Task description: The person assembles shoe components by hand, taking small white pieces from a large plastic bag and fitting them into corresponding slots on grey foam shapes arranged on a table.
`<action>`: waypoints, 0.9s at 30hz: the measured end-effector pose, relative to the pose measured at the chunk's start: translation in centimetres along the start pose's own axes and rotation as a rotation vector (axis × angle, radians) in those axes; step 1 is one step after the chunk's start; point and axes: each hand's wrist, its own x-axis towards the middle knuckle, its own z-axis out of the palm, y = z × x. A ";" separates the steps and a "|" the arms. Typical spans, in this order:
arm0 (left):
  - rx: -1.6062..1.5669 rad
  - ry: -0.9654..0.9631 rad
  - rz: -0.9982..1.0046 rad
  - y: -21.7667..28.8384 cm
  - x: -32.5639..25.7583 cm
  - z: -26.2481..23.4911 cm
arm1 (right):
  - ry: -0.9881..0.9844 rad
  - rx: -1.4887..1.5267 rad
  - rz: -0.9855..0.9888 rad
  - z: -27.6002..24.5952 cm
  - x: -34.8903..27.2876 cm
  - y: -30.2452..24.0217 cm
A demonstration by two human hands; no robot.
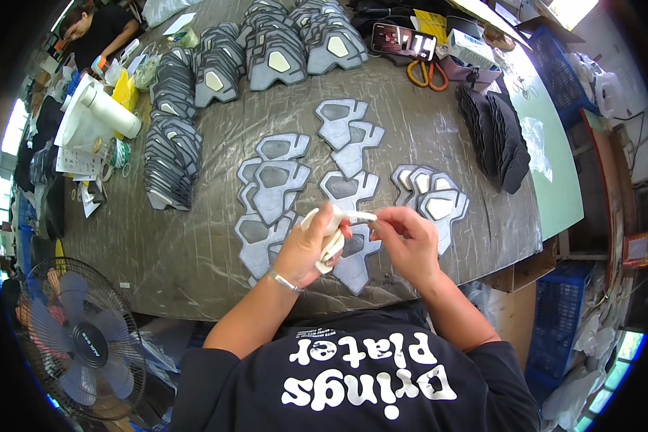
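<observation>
Table [187, 266] holds grey cutouts [274, 203], scissors [428, 72]; left hand [302, 248] clutches white pieces [329, 248], right hand [412, 243] pinches one.

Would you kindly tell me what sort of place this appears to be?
Probably a small hand-assembly workshop: stacks of similar gray cut-out pieces, piled black pieces and orange-handled scissors share one large worktable.

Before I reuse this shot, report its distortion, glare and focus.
In the head view, the near edge of the tabletop bows and black fills the corners; in the head view, glare bleaches part of the green surface; in the head view, the left hand and its cream pads look reasonably sharp.
</observation>
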 end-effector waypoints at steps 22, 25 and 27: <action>0.795 0.185 0.230 -2.3 -4.5 -2.4 | -0.173 -0.006 0.542 -2.6 -2.0 1.9; 1.141 0.056 0.408 -2.2 -4.9 -2.3 | -0.230 -0.049 0.586 -2.4 -1.6 2.1; 1.367 -0.004 0.569 -2.5 -4.9 -2.4 | -0.318 -0.122 0.550 -1.6 -1.2 2.1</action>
